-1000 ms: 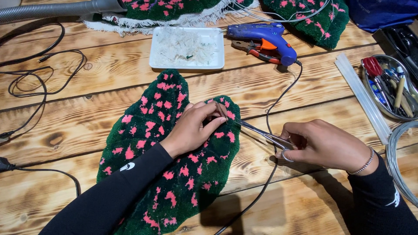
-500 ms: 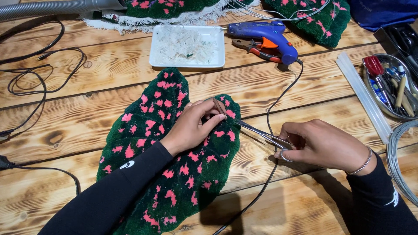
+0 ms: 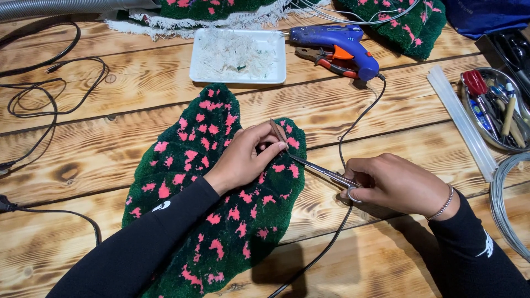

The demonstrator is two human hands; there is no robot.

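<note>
A dark green tufted rug piece point(image 3: 215, 193) with pink spots lies on the wooden table point(image 3: 110, 149). My left hand point(image 3: 245, 157) rests flat on its upper right part, fingers pressing the pile near the edge. My right hand point(image 3: 395, 185) grips the handles of metal scissors point(image 3: 314, 165). The blades are parted and point left into the pile, right at my left fingertips.
A white tray point(image 3: 276, 66) of pale trimmings sits behind the rug. A blue glue gun point(image 3: 337, 41) lies beside it, its cord running down past my right hand. Glue sticks point(image 3: 461, 121), a metal tool tray point(image 3: 497, 107), wire coils point(image 3: 505, 209) and black cables point(image 3: 44, 105) surround the work.
My left hand has shifted slightly on the rug and the scissor blades stay at the same spot by the fingertips. Little else has moved.
</note>
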